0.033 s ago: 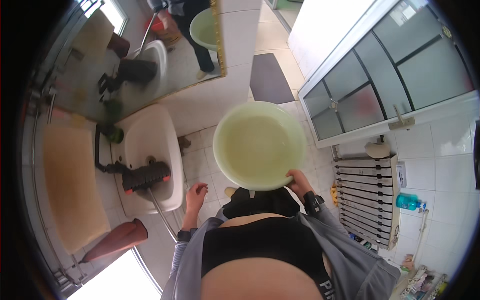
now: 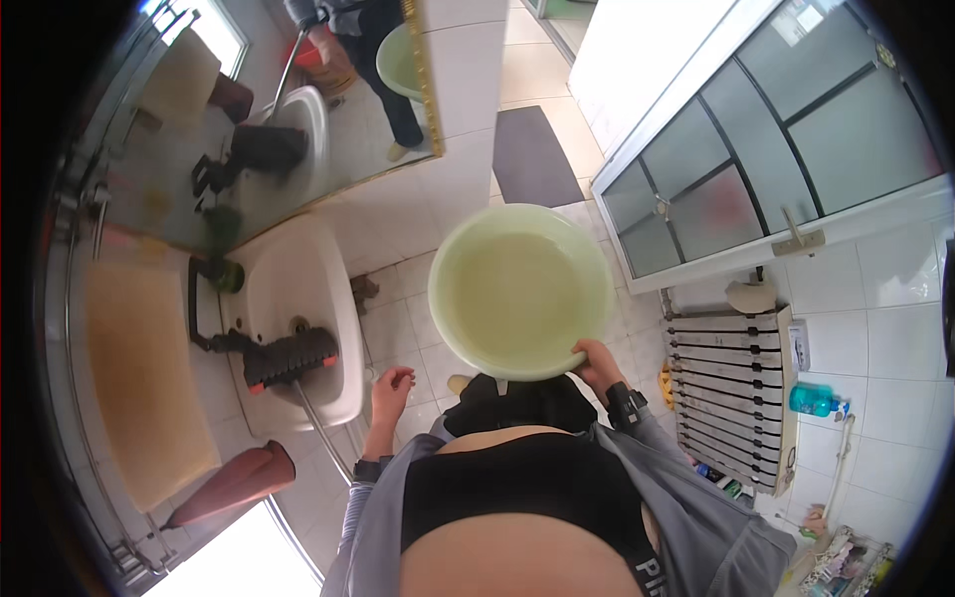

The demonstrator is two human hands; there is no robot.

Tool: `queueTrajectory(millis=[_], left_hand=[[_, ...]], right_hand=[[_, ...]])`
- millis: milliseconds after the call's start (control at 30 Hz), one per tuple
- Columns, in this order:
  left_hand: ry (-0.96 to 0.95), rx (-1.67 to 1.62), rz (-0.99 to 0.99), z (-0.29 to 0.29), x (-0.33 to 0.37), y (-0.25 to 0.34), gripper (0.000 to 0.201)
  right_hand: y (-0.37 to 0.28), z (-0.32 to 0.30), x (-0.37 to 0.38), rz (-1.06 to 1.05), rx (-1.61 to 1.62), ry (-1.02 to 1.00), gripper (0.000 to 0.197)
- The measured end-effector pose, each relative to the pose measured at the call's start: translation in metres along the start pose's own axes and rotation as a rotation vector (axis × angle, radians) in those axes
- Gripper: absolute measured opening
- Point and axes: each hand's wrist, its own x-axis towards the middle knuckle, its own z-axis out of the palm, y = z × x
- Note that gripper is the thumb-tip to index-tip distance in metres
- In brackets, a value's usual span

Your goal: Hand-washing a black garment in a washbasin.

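- Moved: green basin (image 2: 522, 217) sits slightly further right in view, right hand (image 2: 597, 366) with it; left hand (image 2: 392, 393) about the same. Mirror (image 2: 343, 119) edge and grey mat (image 2: 537, 159) shift slightly left.
- Right fingers clamped on basin rim, near right side, thumb up over the edge.
- Left fingers loosely curled, hand apart from basin; can't tell whether the tips meet.
- Basin: in front of the person, opening facing up, seen over tiled floor (image 2: 403, 308); near edge overlaps black trousers (image 2: 517, 406) in view, contact can't be told. Round rim visible nearly all the way, covered only at the right fingers.
- Room left: strip of tile shows between basin and white sink (image 2: 279, 264); left hand sits in the near part of it, close to the sink's rounded edge, no contact seen.
- Room right: narrower strip of tile between basin and glass door (image 2: 736, 169); slatted panel (image 2: 721, 398) with black straps stands beyond right wrist, apart.
- Room ahead: tile, then grey mat at the doorway, past basin's far rim.
- Sink: black ribbed tool head (image 2: 293, 358) with red ends lies across it; metal pole (image 2: 323, 433) runs out over the near edge.
- Far right: teal bottle (image 2: 812, 400) beside slatted panel.
- Lower left: reddish-brown cloth (image 2: 239, 483) below the sink in view.
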Motion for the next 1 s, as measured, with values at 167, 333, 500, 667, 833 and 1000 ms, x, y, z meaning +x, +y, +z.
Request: queueTrajectory(millis=[167,333,500,667,833,1000], left_hand=[[-0.072,0.047,-0.085,0.044,0.027,0.029,0.016],[-0.104,-0.025,-0.128,0.090,0.050,0.062,0.016],[-0.093,-0.057,-0.097,0.123,0.053,0.087,0.017],[-0.071,-0.015,-0.120,0.127,0.035,0.073,0.017],[-0.009,-0.063,-0.109,0.116,0.015,0.050,0.017],[0.067,-0.095,-0.063,0.093,-0.010,0.025,0.019]], right_hand=[[-0.037,-0.057,0.013,-0.013,0.092,0.058,0.034],[-0.099,-0.076,0.021,-0.031,-0.014,0.074,0.041],[-0.146,-0.074,0.029,-0.076,-0.025,0.023,0.044],[-0.170,-0.047,0.026,-0.078,-0.141,0.021,0.044],[-0.155,-0.025,0.041,-0.084,-0.221,-0.058,0.044],[-0.113,-0.015,0.060,0.027,-0.225,-0.258,0.016]])
